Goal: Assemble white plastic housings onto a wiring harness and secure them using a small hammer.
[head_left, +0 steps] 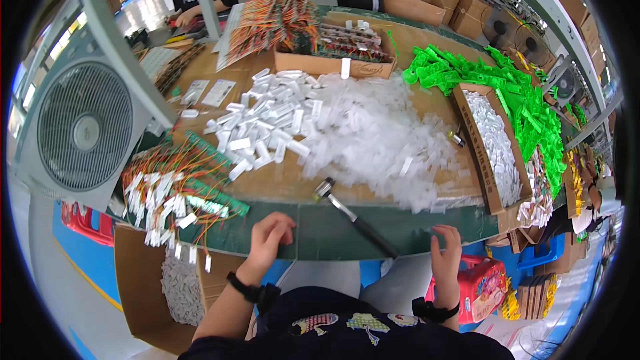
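My left hand (269,237) is at the near edge of the green-topped table (320,223), its fingers loosely bent and nothing visible in them. Further right, my right hand (448,250) hovers by the same edge, empty, with thumb and fingers apart. Between them lies a hammer (353,217), its metal head pointing away and its black handle slanting toward me; neither hand touches it. Beyond it spreads a heap of thin translucent plastic pieces (373,133). Left of that is a pile of small white blocks (267,117).
Wired green circuit boards (193,167) with white ends hang over the left edge beside a grey fan (87,130). At right, a cardboard tray (479,153) of small white parts adjoins bright green pieces (527,103). A board-filled box (303,61) stands behind. Two people are beyond the table.
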The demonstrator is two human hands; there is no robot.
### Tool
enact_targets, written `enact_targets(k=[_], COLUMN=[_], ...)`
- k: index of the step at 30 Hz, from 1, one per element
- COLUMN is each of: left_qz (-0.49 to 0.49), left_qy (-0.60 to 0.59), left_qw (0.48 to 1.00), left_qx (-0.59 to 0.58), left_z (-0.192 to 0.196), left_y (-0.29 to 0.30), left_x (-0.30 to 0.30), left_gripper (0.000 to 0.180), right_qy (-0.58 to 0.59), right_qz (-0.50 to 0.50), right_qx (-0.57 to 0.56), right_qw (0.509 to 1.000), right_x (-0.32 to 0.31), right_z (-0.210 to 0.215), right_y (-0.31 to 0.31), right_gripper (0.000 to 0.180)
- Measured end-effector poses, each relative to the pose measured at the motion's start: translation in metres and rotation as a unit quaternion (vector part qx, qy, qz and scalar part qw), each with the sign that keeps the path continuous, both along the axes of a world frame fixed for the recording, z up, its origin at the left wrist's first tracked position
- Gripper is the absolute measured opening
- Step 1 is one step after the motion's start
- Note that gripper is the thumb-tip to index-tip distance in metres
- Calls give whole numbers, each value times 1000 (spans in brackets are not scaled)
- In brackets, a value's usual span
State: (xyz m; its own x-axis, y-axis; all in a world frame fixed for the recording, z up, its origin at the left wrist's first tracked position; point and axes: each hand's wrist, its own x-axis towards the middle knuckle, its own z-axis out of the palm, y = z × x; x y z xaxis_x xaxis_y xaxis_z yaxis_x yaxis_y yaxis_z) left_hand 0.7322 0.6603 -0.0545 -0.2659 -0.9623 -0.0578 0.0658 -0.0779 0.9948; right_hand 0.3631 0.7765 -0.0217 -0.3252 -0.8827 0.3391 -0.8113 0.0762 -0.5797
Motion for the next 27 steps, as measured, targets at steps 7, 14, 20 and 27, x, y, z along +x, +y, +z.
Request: enact_targets(k=[7,14,20,27], left_qz=[-11,126,45,23], left_qy=[-17,-110,-38,29], left_qw=[993,963,964,973], left_qx=[-119,-210,-261,-229], left_z=[4,-12,-13,-16], left_y=[2,-3,2,-3], left_x=[15,63,77,73], left_gripper=[19,9,11,19], right_qy=[119,113,53,246], right_qz=[167,347,433,371], right_qx=[58,80,150,1], right_qw=[977,927,887,895], right_x=[96,172,276,389], right_z=[27,46,40,-16], right_y=[4,-77,-219,-336], right_gripper=[25,22,25,24])
